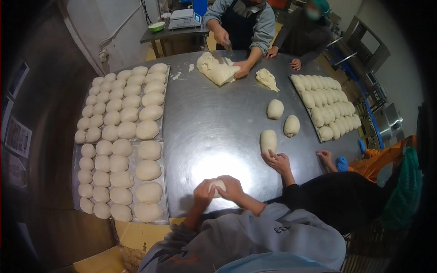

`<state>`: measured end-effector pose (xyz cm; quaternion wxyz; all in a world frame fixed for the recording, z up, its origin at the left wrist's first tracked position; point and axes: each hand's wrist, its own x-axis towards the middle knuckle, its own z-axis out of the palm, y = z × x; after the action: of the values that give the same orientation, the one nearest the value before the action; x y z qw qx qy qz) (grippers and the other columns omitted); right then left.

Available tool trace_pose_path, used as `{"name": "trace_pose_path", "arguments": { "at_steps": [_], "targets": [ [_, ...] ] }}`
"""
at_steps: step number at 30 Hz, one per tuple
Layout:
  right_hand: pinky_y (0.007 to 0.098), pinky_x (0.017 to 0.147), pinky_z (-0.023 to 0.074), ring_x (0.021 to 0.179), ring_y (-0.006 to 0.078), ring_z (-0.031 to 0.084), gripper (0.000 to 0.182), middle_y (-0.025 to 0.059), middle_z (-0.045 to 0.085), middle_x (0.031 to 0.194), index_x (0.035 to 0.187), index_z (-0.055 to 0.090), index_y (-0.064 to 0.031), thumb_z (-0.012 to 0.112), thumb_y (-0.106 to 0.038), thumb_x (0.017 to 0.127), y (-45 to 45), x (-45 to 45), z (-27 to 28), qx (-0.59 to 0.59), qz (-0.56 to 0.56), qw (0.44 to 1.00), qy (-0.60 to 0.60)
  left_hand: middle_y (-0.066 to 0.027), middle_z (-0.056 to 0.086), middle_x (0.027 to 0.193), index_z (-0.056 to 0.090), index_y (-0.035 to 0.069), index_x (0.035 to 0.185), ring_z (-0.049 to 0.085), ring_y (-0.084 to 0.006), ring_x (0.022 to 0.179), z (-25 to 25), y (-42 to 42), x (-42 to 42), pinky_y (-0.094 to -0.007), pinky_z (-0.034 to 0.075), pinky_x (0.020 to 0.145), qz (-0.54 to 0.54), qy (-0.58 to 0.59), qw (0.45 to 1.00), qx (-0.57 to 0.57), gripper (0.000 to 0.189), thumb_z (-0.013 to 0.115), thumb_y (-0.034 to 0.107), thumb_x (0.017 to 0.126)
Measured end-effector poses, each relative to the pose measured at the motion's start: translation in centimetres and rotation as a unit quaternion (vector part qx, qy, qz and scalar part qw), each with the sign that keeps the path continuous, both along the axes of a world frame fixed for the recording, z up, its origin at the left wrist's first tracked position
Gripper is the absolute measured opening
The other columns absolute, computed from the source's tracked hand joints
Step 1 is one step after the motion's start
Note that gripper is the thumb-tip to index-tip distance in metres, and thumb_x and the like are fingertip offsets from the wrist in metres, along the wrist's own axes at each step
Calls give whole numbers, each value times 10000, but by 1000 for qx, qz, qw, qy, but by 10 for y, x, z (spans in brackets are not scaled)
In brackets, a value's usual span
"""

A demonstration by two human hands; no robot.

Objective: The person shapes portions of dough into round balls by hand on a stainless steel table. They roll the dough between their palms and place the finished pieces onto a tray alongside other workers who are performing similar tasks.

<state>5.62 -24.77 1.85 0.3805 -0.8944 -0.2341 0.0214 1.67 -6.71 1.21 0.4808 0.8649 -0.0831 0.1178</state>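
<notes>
Both of my hands are cupped around one piece of pale dough (217,188) at the near edge of the steel table (205,126). My left hand (203,194) wraps its left side, and my right hand (232,187) covers its right side. The thumbs meet over the top, so only the middle of the dough shows. To my left, a nearer tray (165,191) carries several rows of rounded dough pieces (148,170). A farther tray (166,102), packed with more dough pieces (129,102), adjoins it.
A co-worker's hand (280,163) touches an oblong dough piece (268,140) on my right. Two loose dough pieces (275,109) lie beyond. Across the table, a person grips a big dough mass (218,70) beside a dough scrap (267,79). Another dough-filled tray (319,138) sits far right.
</notes>
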Motion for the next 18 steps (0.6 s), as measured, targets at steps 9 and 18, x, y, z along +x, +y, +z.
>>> {"name": "trace_pose_path", "arguments": {
  "at_steps": [9,18],
  "targets": [
    [574,1158,280,1297,287,536,500,125,619,1290,1320,652,-130,673,-409,906,23,114,20,-134,-64,978,-144,-136,597,1382,619,80,1330,557,-308,1298,18,16,104,-530,348,1155,163,-96,959,213,508,748,281,882],
    [326,900,534,1022,184,677,404,88,720,1095,1410,562,-41,467,-281,1099,17,91,-16,315,-29,880,354,-161,662,1320,390,45,1533,700,-270,1130,-20,27,88,-361,533,976,21,173,954,-244,469,428,249,1112]
  ]
}}
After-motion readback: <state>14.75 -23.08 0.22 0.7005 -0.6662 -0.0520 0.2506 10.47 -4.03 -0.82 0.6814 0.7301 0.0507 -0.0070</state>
